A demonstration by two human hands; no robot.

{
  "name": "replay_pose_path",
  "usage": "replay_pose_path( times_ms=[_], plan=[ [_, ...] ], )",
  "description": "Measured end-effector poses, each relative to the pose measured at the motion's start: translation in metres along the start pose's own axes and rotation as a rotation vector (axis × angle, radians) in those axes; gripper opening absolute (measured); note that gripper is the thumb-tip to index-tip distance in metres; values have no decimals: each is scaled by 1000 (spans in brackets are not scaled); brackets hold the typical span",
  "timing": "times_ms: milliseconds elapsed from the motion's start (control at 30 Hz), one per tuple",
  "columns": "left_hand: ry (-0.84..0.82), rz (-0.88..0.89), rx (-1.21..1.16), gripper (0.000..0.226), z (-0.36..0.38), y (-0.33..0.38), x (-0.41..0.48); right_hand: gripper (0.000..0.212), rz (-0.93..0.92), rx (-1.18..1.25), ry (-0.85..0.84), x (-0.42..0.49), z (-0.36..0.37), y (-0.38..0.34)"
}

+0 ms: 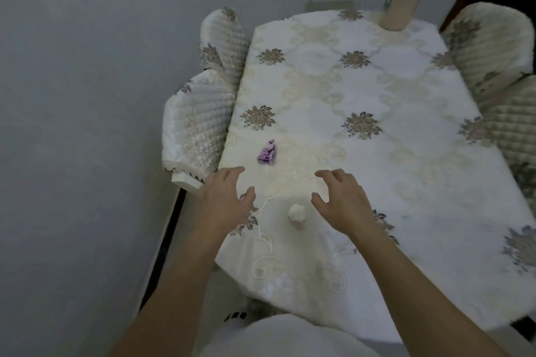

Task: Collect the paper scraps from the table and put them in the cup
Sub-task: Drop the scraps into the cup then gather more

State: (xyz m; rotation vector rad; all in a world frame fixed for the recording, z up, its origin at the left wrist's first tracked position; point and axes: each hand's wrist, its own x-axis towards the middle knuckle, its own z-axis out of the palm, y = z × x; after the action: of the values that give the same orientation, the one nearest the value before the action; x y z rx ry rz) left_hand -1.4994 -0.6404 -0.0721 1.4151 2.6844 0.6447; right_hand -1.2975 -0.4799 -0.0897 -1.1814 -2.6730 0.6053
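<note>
A crumpled purple and white paper scrap [267,153] lies on the near left part of the table [406,171], which has a white floral cloth. A small cream paper ball [298,212] sits near the front edge, between my hands. My left hand [224,201] hovers just below the purple scrap, fingers apart and holding nothing. My right hand [338,200] hangs to the right of the cream ball, fingers curled and apart, also holding nothing. A tan paper cup [400,6] stands upright at the far edge of the table.
Quilted cream chair backs press against the table on the left [203,113] and on the right [493,46]. A grey wall [87,95] runs along the left side. The cloth hangs over the table's near edge.
</note>
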Motion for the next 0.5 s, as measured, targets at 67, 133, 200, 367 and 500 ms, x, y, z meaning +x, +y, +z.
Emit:
replay_pose_path(
  times_ms=[67, 133, 200, 367, 500],
  plan=[
    [-28, 9, -16, 59, 5, -5, 18, 48, 45, -11, -17, 3, 5, 2],
    [-59, 20, -19, 61, 10, -12, 36, 49, 89, -19, -55, 4, 12, 2],
    [-111, 32, -20, 62, 19, -19, 52, 52, 134, -27, -105, 6, 21, 2],
    [-265, 57, -36, 49, 49, -33, 83, 59, 229, -16, -193, 6, 46, -4],
    [-352, 36, -100, 48, 73, -47, 105, 63, 273, -60, -246, 2, 68, -10]
  ],
)
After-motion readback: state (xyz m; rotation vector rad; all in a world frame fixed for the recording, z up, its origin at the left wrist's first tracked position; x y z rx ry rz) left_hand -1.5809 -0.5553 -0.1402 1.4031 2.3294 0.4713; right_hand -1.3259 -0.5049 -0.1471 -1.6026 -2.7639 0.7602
